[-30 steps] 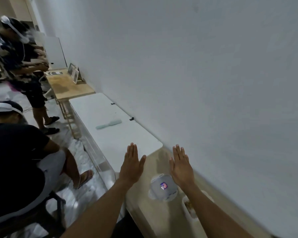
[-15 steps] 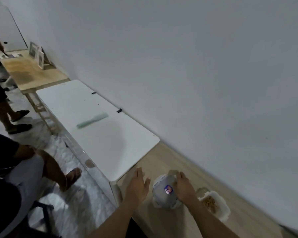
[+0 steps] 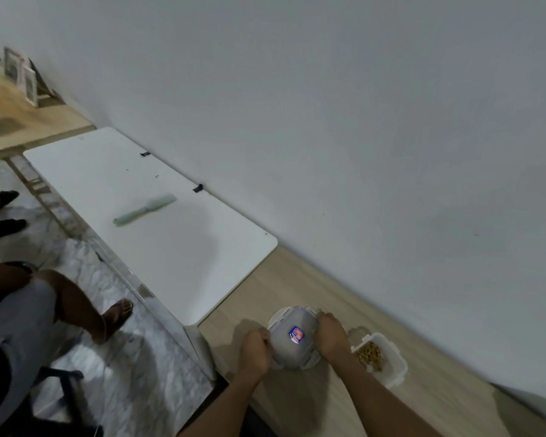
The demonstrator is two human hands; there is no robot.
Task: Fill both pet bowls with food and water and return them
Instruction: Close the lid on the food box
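Gripping upturned bowl [image 3: 292, 339], left hand [image 3: 254, 348], right hand [image 3: 330, 334]

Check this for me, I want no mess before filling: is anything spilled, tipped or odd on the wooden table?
No spill shows. One oddity: the grey bowl sits upside down, its stickered base facing up, held between the left hand and right hand. The tub of kibble stands upright beside it.

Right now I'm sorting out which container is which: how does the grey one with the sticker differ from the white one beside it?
The grey container is held between the left hand and right hand; the white container is untouched. The grey container shows a sticker and hides its contents; the white container is open, showing brown pellets. The grey container looks rounded, the white container more boxy. Both are over the wooden table.
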